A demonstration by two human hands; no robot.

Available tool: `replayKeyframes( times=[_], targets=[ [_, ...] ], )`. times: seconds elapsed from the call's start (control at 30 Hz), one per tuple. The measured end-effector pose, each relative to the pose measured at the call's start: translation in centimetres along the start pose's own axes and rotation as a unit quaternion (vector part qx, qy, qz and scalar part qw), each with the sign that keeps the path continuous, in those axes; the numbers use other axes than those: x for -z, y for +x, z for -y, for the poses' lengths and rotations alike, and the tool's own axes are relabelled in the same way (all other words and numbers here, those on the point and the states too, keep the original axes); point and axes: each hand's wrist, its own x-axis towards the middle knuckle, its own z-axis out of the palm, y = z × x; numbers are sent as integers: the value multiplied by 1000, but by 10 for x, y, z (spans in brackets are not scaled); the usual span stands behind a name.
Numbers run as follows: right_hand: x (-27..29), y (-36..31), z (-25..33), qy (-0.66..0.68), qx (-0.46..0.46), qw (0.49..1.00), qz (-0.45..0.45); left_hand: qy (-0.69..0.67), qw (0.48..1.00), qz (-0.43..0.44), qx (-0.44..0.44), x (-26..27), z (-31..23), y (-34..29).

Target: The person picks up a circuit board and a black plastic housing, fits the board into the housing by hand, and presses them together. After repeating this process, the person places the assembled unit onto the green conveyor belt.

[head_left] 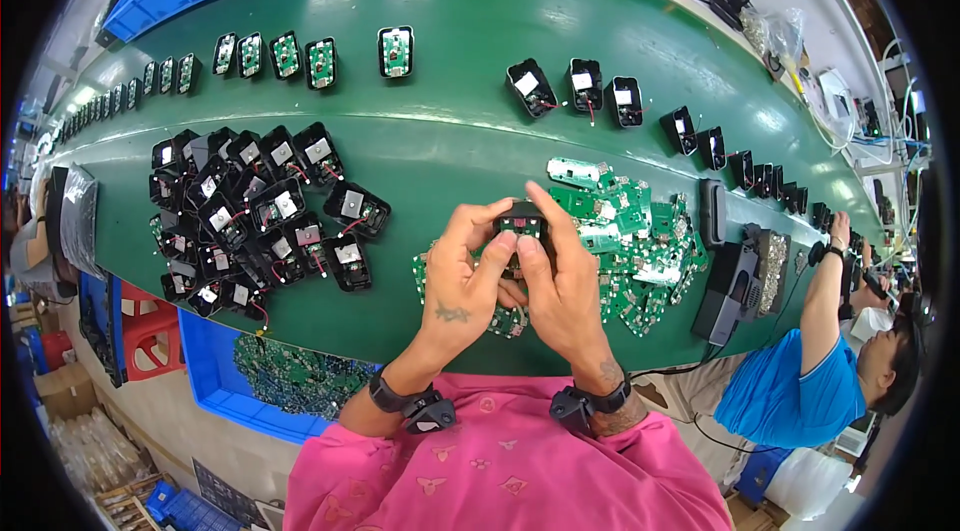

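Between both hands, just in front of my body, is a small black plastic housing with a green circuit board in it. My left hand grips the housing's left side, and my right hand grips its right side, with the index finger raised along the edge. Both thumbs press side by side on the board; their tips hide part of it. A pile of loose green circuit boards spreads to the right of my hands. To the left lies a heap of black housings with red wires.
Housings with green boards stand in a row at the far left. More black housings line the far right. A soldering station sits at the right. Below the table's left edge is a blue bin of boards. A co-worker works at the right.
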Motion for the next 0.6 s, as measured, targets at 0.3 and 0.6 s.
replayKeyframes(
  times=[0.3, 0.6],
  targets=[
    [-10, 24, -7, 173, 22, 984, -18, 147, 971, -57, -179, -8, -18, 24],
    [12, 39, 20, 131, 238, 957, -97, 187, 944, 0, -273, -28, -67, 17]
  ],
)
